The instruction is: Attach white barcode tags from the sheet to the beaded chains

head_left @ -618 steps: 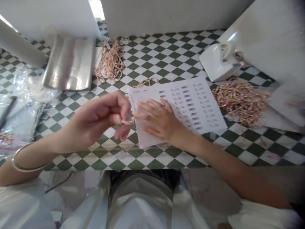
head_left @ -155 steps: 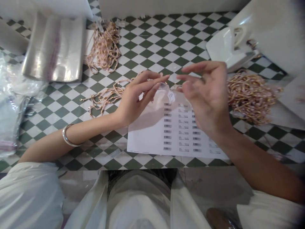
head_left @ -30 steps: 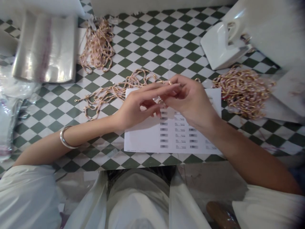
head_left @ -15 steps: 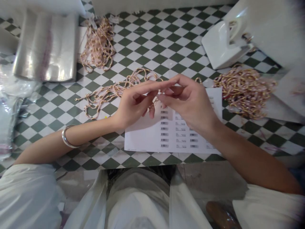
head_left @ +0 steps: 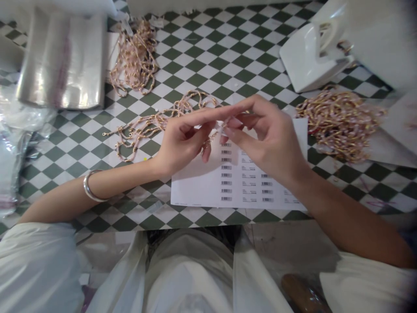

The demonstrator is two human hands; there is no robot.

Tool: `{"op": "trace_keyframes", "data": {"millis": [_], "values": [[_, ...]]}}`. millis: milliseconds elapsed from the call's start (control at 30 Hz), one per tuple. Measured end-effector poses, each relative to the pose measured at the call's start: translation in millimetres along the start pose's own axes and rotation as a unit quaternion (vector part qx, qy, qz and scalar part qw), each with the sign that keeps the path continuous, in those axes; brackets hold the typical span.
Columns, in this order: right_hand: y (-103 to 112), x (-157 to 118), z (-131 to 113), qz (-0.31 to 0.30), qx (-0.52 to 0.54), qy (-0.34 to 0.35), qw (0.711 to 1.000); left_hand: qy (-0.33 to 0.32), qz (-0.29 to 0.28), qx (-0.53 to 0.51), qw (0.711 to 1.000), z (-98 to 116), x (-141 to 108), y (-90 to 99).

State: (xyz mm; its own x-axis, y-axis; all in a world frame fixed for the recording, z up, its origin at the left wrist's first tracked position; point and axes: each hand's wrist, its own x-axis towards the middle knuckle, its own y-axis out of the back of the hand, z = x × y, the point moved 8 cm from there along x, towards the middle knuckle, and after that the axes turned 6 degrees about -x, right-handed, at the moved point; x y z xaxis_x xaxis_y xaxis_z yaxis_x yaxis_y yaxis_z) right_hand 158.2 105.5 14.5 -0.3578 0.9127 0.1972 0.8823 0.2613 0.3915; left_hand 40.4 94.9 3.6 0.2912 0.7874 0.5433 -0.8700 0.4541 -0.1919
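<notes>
Above a sheet of barcode labels [head_left: 198, 187], my two hands meet at the fingertips. My left hand [head_left: 185, 141] is closed on a thin beaded strand [head_left: 211, 138], part of which dangles below its fingers. My right hand [head_left: 265, 134] pinches at the same spot, where a small whitish, clear piece [head_left: 220, 128] shows between the fingertips; whether it is a tag or label I cannot tell. Behind my left hand, pink and gold bead strands [head_left: 146, 124] lie loose on the checkered table [head_left: 208, 219].
A bundle of bead strands [head_left: 135, 56] lies at the back left beside a stack of clear plastic bags [head_left: 63, 65]. A larger bead pile [head_left: 340, 124] is at the right, below a white dispenser-like object [head_left: 302, 58]. More plastic [head_left: 9, 152] lies far left.
My right hand has shifted slightly to the right and its index finger is raised more. The whitish piece between the fingertips shows more. The view has moved slightly.
</notes>
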Motion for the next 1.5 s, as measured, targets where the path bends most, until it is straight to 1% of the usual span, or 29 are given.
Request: {"op": "trace_keyframes", "data": {"millis": [167, 300, 533, 767, 933, 1133, 1267, 1367, 1500], "values": [[1, -2, -5, 0.028, -0.035, 0.063, 0.997, 0.044, 0.031, -0.024, 0.998, -5, -2, 0.7], [2, -4, -6, 0.036, -0.049, 0.081, 0.995, 0.064, 0.028, -0.036, 0.997, -8, -4, -0.1], [0, -4, -5, 0.041, -0.045, 0.068, 0.996, 0.065, 0.018, -0.021, 0.997, -9, -4, 0.4], [-3, -4, 0, 0.033, 0.007, 0.048, 0.998, 0.067, 0.015, -0.01, 0.998, -9, -5, -1.1], [-4, -3, 4, 0.027, 0.034, 0.025, 0.999, 0.074, 0.025, 0.017, 0.997, -12, -7, 0.8], [-3, -3, 5, 0.03, 0.011, 0.018, 0.999, 0.099, 0.037, -0.001, 0.994, -13, -9, 0.2], [-2, -4, 5, 0.033, 0.0, 0.02, 0.999, 0.124, 0.042, 0.023, 0.991, -13, -10, -0.5], [-2, -4, 5, 0.031, 0.002, 0.02, 0.999, 0.122, 0.045, 0.029, 0.991, -12, -10, -0.3], [-3, -4, 4, 0.03, 0.014, 0.025, 0.999, 0.112, 0.042, 0.008, 0.993, -12, -9, -1.0]]}}
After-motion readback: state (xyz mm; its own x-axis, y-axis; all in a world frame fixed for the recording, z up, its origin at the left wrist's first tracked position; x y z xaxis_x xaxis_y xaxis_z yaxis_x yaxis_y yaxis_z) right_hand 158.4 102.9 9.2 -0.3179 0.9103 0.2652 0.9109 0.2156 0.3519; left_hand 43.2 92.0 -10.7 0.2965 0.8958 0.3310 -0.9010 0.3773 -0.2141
